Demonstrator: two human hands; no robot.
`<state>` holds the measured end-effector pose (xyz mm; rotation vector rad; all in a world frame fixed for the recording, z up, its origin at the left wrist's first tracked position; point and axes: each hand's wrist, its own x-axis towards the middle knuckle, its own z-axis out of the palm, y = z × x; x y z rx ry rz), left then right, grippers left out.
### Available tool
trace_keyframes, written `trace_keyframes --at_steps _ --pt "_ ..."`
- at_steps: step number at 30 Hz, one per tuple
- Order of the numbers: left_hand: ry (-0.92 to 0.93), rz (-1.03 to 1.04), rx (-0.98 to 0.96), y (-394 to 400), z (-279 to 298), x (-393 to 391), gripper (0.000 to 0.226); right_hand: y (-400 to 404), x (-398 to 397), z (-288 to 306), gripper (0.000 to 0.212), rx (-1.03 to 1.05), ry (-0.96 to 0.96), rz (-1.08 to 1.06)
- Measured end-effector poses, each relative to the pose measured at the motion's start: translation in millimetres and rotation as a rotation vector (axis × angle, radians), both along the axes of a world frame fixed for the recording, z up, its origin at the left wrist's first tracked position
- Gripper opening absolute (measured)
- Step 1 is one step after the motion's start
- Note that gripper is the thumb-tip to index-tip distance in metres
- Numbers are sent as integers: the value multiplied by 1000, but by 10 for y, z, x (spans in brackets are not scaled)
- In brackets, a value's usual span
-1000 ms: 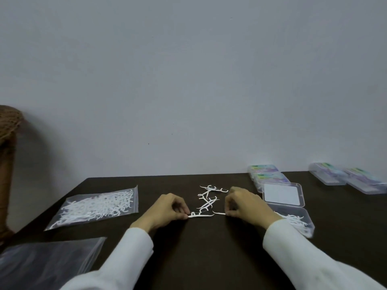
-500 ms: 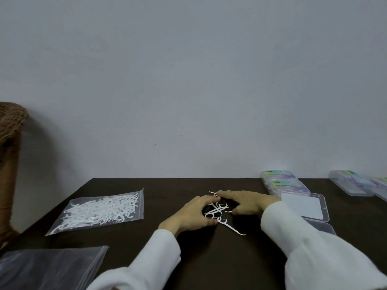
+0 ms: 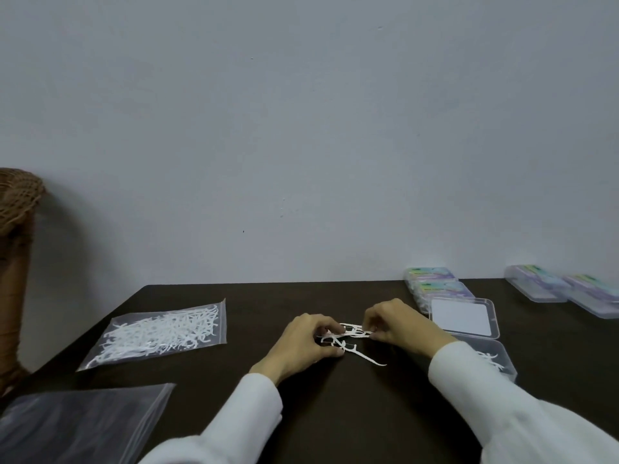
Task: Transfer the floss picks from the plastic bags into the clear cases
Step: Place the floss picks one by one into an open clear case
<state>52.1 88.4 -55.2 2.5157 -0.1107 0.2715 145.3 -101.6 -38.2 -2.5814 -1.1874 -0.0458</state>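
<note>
A small bunch of thin white floss picks (image 3: 348, 333) is pinched between the curled fingers of the left hand (image 3: 306, 343) and the right hand (image 3: 398, 324), low over the dark table (image 3: 335, 413). The bunch is laid roughly left to right; one pick (image 3: 368, 356) is pointed toward the near right. An open clear case (image 3: 492, 349) with a few picks is seen beside the right wrist, and a full plastic bag (image 3: 160, 331) is set well left.

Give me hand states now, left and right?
Left hand: fingers curled, pinching the loose floss picks on the table.
Right hand: fingers curled, pinching the same cluster from the other side.
</note>
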Motion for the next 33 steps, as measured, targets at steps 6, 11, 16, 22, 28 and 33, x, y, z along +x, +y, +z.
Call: trace_keyframes --at_steps 6,11,16,22,28,33 --pt "-14 23 75 -59 43 -132 53 -156 -249 -4 30 -28 -51 -55" --pt "155 -10 147 -87 103 -111 74 -219 -387 -12 54 -53 75 -116" --pt "207 -38 41 -101 99 -106 62 -141 -525 12 25 -66 16 -142" --pt "86 29 1 -108 52 -213 61 -70 -634 25 23 -64 -3 -183" --pt "124 135 99 -67 121 -277 25 -14 -701 80 16 -95 -20 -189" --pt "158 128 196 -91 202 -313 14 20 -734 158 25 -294 -6 -187"
